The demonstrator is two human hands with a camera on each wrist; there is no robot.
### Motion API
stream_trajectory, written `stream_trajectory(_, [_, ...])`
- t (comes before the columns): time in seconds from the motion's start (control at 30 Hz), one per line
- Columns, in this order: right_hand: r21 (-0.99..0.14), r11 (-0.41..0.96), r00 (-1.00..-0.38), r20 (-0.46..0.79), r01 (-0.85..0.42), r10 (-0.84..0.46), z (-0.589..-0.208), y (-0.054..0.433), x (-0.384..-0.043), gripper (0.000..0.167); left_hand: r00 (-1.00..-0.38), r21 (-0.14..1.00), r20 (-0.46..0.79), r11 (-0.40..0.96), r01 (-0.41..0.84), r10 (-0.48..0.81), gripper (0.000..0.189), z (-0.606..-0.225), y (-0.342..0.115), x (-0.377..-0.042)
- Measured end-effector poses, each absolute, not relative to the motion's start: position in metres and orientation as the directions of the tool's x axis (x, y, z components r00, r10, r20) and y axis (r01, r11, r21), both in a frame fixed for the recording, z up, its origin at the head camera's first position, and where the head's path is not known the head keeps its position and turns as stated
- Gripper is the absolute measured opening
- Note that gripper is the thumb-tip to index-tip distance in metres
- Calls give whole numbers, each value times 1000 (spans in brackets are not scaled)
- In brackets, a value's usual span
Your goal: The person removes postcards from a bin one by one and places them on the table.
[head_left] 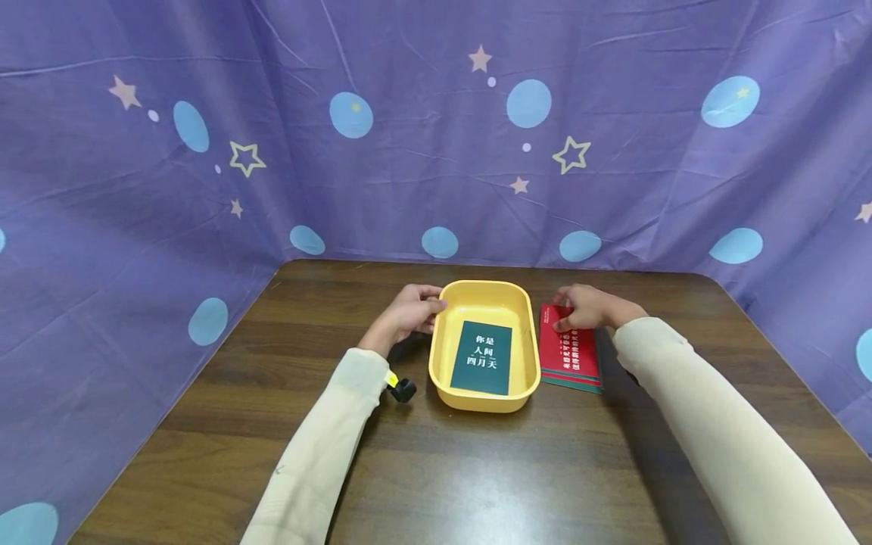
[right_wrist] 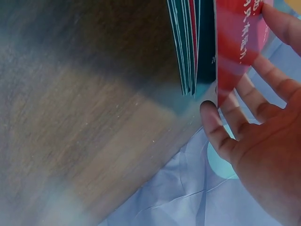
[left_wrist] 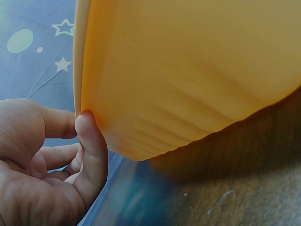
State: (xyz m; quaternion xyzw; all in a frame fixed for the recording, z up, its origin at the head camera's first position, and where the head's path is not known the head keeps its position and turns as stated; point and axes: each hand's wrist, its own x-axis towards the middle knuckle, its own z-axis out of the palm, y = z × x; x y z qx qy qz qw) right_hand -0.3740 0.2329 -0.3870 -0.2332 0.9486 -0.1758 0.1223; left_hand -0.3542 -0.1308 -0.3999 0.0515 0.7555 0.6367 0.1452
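Note:
My left hand [head_left: 409, 309] pinches the left rim of a yellow plastic tray [head_left: 438, 371], as the left wrist view shows from close by. Inside the tray lies a dark green card [head_left: 481, 378] with white Chinese characters, its face up. To the right of the tray, my right hand [head_left: 591, 304] holds a red card [head_left: 553, 356] with white lettering, thumb on its face and other fingers along its edge. In the right wrist view this red card [right_wrist: 233, 42] stands tilted apart from the stack of green and red cards [right_wrist: 183, 52] beside it.
Everything stands on a dark brown wooden table [head_left: 436, 469]. A purple curtain [head_left: 436, 189] with stars and blue spots hangs behind the table and along its sides. A small black device [head_left: 403, 390] is strapped at the left wrist.

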Motion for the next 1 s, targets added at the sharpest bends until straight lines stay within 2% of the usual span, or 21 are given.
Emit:
stream_trajectory(0.27, [-384, 844, -866, -179, -376, -467, -391, 232, -374, 52, -953, 977, -151, 186, -104, 262, 38, -399, -132, -354])
stream_trajectory(0.47, [-381, 839, -869, -151, -390, -472, -390, 235, -376, 48, -953, 977, -155, 181, -109, 261, 38, -399, -131, -354])
stream_trajectory(0.7, [-308, 814, -864, 60, -492, -499, -382, 230, -378, 29, -954, 976, -165, 181, -121, 251, 36, -398, -131, -354])
stream_trajectory(0.83, [-317, 794, -853, 141, -519, -502, -371, 217, -374, 28, -953, 975, -169, 183, -125, 250, 36, -398, -130, -354])
stream_trajectory(1.0, [-293, 755, -810, 204, -587, -550, -358, 190, -367, 30, -954, 977, -161, 178, -117, 253, 37, -398, -131, -353])
